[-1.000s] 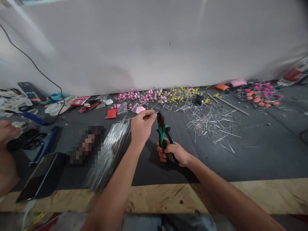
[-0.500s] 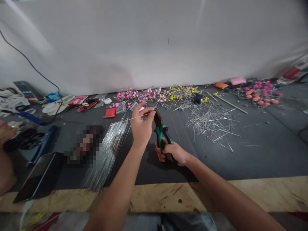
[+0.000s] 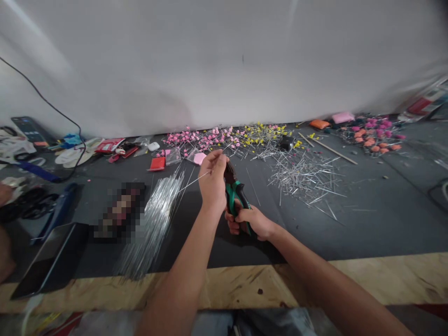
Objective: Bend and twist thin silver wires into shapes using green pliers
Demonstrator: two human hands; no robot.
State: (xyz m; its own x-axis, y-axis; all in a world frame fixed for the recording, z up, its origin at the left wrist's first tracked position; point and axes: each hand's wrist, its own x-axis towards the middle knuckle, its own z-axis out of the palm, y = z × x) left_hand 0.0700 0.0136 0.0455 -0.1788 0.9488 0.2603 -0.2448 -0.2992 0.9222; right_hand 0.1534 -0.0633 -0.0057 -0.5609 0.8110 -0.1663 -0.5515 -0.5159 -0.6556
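My left hand is closed in a pinch on a thin silvery wire, which slants down to the left from the fingers. My right hand is wrapped round the green and black handles of a pair of pliers. The dark jaws point up, right beside my left fingertips; whether they touch the wire is hard to tell. Left of my left arm lies a bundle of long straight wires. To the right of the pliers is a loose heap of short wire pieces.
Pink-tipped wires and yellow-tipped wires lie along the wall. Orange and magenta balls on wires are at far right. A wooden stick, a red packet, and a phone-like black slab lie about. Another person's arm shows at the left edge.
My left hand has moved slightly right, and its raised fingers have curled in. The wire now slopes more steeply. My right hand and the pliers have stayed nearly in place.
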